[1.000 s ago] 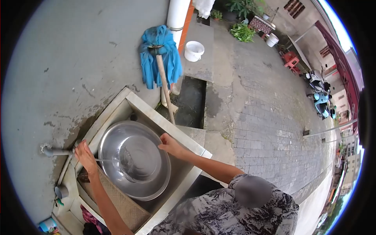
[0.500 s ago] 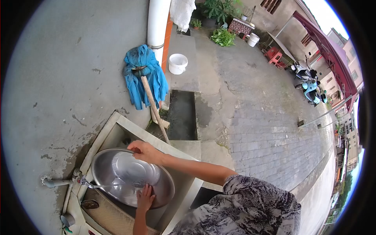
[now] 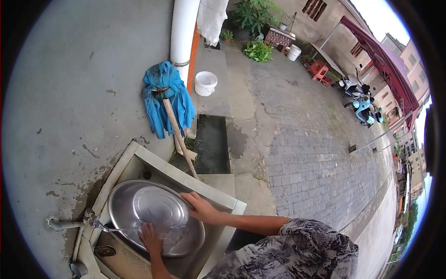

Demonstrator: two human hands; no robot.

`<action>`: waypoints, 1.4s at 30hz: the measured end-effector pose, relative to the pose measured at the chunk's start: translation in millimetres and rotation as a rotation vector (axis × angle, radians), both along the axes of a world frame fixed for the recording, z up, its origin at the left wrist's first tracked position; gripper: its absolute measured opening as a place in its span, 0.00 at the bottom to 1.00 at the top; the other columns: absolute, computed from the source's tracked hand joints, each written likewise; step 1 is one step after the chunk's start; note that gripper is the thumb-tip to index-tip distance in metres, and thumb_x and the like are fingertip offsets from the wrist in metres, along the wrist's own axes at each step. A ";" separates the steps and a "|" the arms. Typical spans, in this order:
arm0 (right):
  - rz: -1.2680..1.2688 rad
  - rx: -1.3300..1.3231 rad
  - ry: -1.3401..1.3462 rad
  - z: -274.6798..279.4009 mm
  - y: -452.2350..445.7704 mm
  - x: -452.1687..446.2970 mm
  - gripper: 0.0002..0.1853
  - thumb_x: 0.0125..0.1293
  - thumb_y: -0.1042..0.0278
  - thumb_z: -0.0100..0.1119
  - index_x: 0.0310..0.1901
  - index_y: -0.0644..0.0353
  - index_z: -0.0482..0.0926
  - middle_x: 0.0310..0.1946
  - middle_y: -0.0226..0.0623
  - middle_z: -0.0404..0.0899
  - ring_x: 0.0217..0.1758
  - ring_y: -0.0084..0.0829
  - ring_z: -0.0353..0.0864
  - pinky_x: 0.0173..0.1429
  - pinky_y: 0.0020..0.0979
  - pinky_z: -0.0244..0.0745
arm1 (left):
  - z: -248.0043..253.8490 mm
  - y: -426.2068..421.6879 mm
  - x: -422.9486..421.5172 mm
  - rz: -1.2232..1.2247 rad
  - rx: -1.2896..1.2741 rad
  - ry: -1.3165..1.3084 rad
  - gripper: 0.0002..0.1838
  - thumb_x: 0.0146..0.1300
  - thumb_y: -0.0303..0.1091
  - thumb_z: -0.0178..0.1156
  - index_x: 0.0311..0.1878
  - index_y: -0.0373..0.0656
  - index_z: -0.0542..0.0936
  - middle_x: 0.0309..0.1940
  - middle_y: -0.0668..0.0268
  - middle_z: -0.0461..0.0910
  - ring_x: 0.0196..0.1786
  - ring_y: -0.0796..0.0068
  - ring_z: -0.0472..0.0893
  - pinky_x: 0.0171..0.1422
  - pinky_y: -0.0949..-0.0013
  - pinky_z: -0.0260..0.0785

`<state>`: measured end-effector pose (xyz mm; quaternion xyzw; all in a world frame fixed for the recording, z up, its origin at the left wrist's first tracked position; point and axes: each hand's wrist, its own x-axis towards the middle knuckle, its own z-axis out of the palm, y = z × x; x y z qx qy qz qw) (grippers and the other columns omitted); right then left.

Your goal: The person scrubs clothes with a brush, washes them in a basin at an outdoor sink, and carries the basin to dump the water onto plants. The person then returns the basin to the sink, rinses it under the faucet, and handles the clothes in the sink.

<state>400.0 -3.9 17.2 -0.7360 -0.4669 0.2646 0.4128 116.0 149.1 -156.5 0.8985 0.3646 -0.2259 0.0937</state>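
Note:
A large steel basin (image 3: 158, 209) sits tilted inside the concrete sink (image 3: 186, 174). From the tap (image 3: 96, 222) at the left, a thin stream of water runs into it. My left hand (image 3: 151, 238) lies inside the basin with its fingers spread, near where the water lands. On the basin's right rim, my right hand (image 3: 200, 208) is closed, fingers over the edge. A ribbed washboard slope (image 3: 121, 255) with a dark soap-like piece (image 3: 105, 251) lies below the basin.
A blue cloth mop (image 3: 169, 102) leans beside the white pipe (image 3: 185, 32), its wooden handle reaching the sink's back edge. Beyond are a white bucket (image 3: 206, 83), a dark drain opening (image 3: 213, 144), red stools (image 3: 318, 69) and parked scooters (image 3: 364, 109).
My left hand has left the tap and moved into the basin, then slid toward the stream. My right hand still holds the rim, now lower right. The basin has tilted, and the view has shifted.

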 end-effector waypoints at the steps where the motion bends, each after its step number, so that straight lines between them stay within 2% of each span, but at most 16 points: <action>1: 0.017 -0.022 0.043 6.5 1.1 0.4 0.40 0.55 0.77 0.60 0.70 0.52 0.57 0.51 0.49 0.66 0.47 0.49 0.76 0.52 0.42 0.74 | -15.1 20.5 -11.3 0.073 0.154 0.039 0.46 0.65 0.56 0.54 0.78 0.45 0.45 0.79 0.57 0.38 0.80 0.59 0.40 0.79 0.46 0.35; 4: 0.046 -0.100 0.183 25.1 -2.7 -10.3 0.40 0.55 0.77 0.60 0.70 0.50 0.57 0.50 0.47 0.66 0.45 0.45 0.78 0.50 0.40 0.75 | -37.4 45.9 -7.2 0.154 0.394 -0.180 0.43 0.66 0.49 0.54 0.78 0.46 0.46 0.80 0.59 0.38 0.80 0.55 0.44 0.78 0.45 0.41; 7: 0.034 -0.132 0.267 30.0 -7.5 -20.8 0.40 0.54 0.76 0.61 0.70 0.48 0.59 0.48 0.44 0.66 0.40 0.39 0.79 0.46 0.38 0.76 | -52.6 39.7 50.7 0.558 0.352 -0.202 0.39 0.71 0.51 0.46 0.78 0.50 0.43 0.79 0.57 0.36 0.80 0.54 0.44 0.78 0.46 0.40; 9: 0.029 -0.133 0.250 31.5 -8.1 -21.8 0.39 0.55 0.77 0.61 0.69 0.49 0.60 0.48 0.44 0.66 0.39 0.40 0.79 0.46 0.38 0.76 | -48.4 49.8 115.7 1.034 0.119 -0.782 0.39 0.73 0.60 0.37 0.78 0.49 0.42 0.79 0.54 0.34 0.80 0.52 0.37 0.77 0.42 0.37; 10: 0.028 -0.135 0.244 31.4 -8.1 -21.9 0.38 0.55 0.77 0.61 0.69 0.49 0.60 0.48 0.43 0.66 0.38 0.40 0.79 0.46 0.38 0.76 | -19.8 46.0 145.6 1.136 -0.059 -0.690 0.40 0.72 0.63 0.30 0.78 0.50 0.41 0.79 0.55 0.32 0.80 0.51 0.35 0.77 0.42 0.35; 11: 0.024 -0.128 0.238 30.4 -8.9 -21.4 0.38 0.54 0.77 0.61 0.69 0.50 0.61 0.48 0.44 0.66 0.39 0.40 0.78 0.47 0.38 0.76 | -20.6 51.2 170.5 1.059 -0.021 -0.710 0.40 0.72 0.64 0.30 0.78 0.49 0.41 0.79 0.54 0.32 0.80 0.53 0.34 0.76 0.40 0.33; 14: 0.012 -0.076 0.209 25.9 -7.0 -14.1 0.38 0.54 0.77 0.60 0.69 0.51 0.63 0.48 0.44 0.67 0.43 0.42 0.78 0.48 0.38 0.75 | -1.7 20.4 218.8 0.647 0.010 -1.346 0.35 0.75 0.50 0.32 0.78 0.41 0.41 0.79 0.52 0.34 0.80 0.54 0.42 0.79 0.54 0.31; 18: -0.040 -0.016 0.148 17.1 0.3 6.3 0.38 0.53 0.77 0.60 0.69 0.55 0.64 0.47 0.47 0.69 0.47 0.45 0.75 0.51 0.39 0.72 | -2.7 -25.9 147.3 -0.121 0.021 -0.658 0.35 0.73 0.52 0.39 0.77 0.43 0.51 0.78 0.53 0.44 0.79 0.53 0.45 0.79 0.48 0.33; 22: -0.063 -0.105 0.155 11.9 -5.0 13.5 0.39 0.54 0.74 0.61 0.70 0.56 0.61 0.47 0.48 0.70 0.46 0.46 0.75 0.51 0.40 0.72 | 26.9 3.6 45.2 0.356 -0.286 -0.260 0.38 0.67 0.50 0.51 0.76 0.47 0.53 0.78 0.56 0.47 0.79 0.52 0.43 0.78 0.42 0.35; 24: -0.028 -0.095 0.167 22.0 -12.5 9.9 0.39 0.55 0.73 0.61 0.71 0.55 0.60 0.47 0.49 0.70 0.45 0.47 0.76 0.52 0.41 0.72 | -32.3 51.4 -10.8 -0.099 -0.010 -0.190 0.41 0.62 0.47 0.59 0.76 0.50 0.55 0.77 0.58 0.49 0.79 0.54 0.46 0.78 0.39 0.37; 26: 0.009 -0.107 0.106 12.1 -21.0 7.5 0.40 0.57 0.72 0.62 0.72 0.54 0.58 0.47 0.50 0.71 0.44 0.48 0.77 0.52 0.40 0.73 | 17.5 67.0 0.9 -0.036 0.212 -0.129 0.44 0.58 0.39 0.64 0.76 0.53 0.55 0.78 0.64 0.47 0.79 0.60 0.49 0.78 0.42 0.40; 29: -0.015 -0.007 0.058 -6.2 -26.2 6.6 0.40 0.58 0.72 0.62 0.72 0.54 0.57 0.46 0.50 0.75 0.44 0.45 0.79 0.53 0.39 0.74 | -5.4 100.7 3.7 -0.102 0.982 -0.183 0.48 0.57 0.34 0.65 0.78 0.56 0.50 0.78 0.64 0.45 0.79 0.60 0.47 0.78 0.40 0.41; 33: -0.035 -0.054 0.286 10.2 -22.9 5.5 0.39 0.59 0.72 0.63 0.72 0.53 0.58 0.39 0.50 0.79 0.39 0.38 0.80 0.49 0.38 0.74 | 20.8 85.2 35.3 0.824 0.322 -0.552 0.49 0.62 0.32 0.62 0.78 0.59 0.41 0.76 0.55 0.47 0.75 0.48 0.56 0.69 0.35 0.55; 36: -0.042 -0.117 0.366 30.5 -15.4 3.9 0.37 0.60 0.71 0.63 0.71 0.53 0.59 0.35 0.48 0.80 0.35 0.35 0.79 0.46 0.37 0.74 | -1.8 86.4 23.7 0.925 0.213 -0.362 0.49 0.63 0.29 0.61 0.78 0.59 0.40 0.73 0.46 0.53 0.69 0.42 0.64 0.68 0.40 0.60; 39: 0.011 -0.123 0.446 53.9 8.9 1.6 0.35 0.62 0.71 0.62 0.70 0.55 0.60 0.33 0.45 0.80 0.33 0.35 0.79 0.43 0.38 0.74 | -1.1 64.4 9.8 0.985 0.004 -0.669 0.47 0.61 0.26 0.60 0.78 0.51 0.42 0.68 0.42 0.59 0.65 0.38 0.67 0.69 0.47 0.60; 42: 0.034 -0.063 0.366 54.6 26.6 -6.3 0.33 0.62 0.71 0.60 0.69 0.56 0.60 0.32 0.45 0.79 0.33 0.38 0.79 0.42 0.39 0.74 | -75.0 60.9 -30.0 0.886 0.099 -0.666 0.44 0.61 0.26 0.58 0.76 0.42 0.46 0.67 0.40 0.60 0.66 0.38 0.66 0.71 0.52 0.59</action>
